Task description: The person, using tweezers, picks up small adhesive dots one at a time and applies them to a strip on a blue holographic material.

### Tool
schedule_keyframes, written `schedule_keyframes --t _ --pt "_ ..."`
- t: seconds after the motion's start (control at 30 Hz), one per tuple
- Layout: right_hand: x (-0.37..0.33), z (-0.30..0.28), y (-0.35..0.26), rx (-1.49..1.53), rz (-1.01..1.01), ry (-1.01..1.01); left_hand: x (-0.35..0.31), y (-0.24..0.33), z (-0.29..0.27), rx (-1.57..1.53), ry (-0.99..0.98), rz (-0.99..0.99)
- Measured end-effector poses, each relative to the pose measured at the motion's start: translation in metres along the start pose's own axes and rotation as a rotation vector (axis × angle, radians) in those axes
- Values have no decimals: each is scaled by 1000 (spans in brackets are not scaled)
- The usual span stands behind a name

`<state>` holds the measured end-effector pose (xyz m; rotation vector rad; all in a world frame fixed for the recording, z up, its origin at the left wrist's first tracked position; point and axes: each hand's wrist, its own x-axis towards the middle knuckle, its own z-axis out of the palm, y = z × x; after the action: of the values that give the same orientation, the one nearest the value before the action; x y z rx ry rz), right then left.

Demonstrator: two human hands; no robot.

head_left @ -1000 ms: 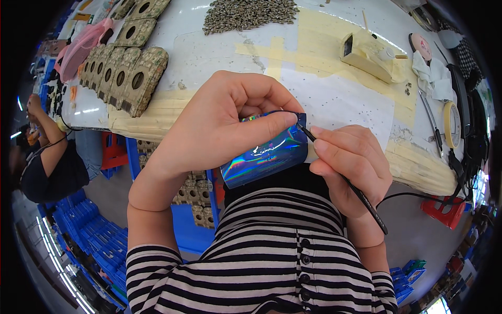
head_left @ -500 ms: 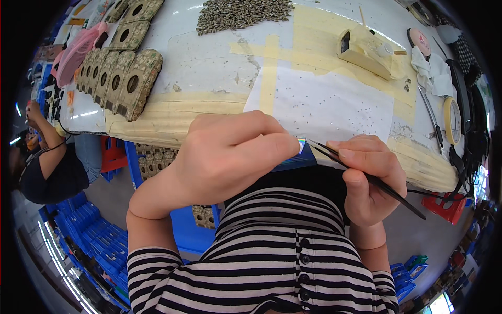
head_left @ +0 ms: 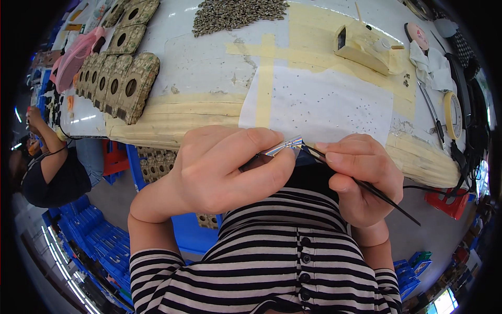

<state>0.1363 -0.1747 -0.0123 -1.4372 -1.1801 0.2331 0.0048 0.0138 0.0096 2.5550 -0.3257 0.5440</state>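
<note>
Left hand (head_left: 222,172) pinching shiny iridescent piece (head_left: 289,145). Right hand (head_left: 363,172) gripping black tweezers (head_left: 389,201), tips at piece's right edge; contact unclear. Speckled white paper (head_left: 314,107) on counter (head_left: 201,65) beyond.

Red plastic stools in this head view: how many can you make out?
2. One red stool is at the left, beside a co-worker; another red stool is at the right, below the table. More may be hidden under it.
</note>
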Motion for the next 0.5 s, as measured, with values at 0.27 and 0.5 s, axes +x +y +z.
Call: schedule_keyframes --t 0.27,0.5 --pt "-1 2 1 1 7 1 2 -5 4 2 61 53" --pt "-1 2 1 -5 4 0 1 -6 5 -10 73 65"
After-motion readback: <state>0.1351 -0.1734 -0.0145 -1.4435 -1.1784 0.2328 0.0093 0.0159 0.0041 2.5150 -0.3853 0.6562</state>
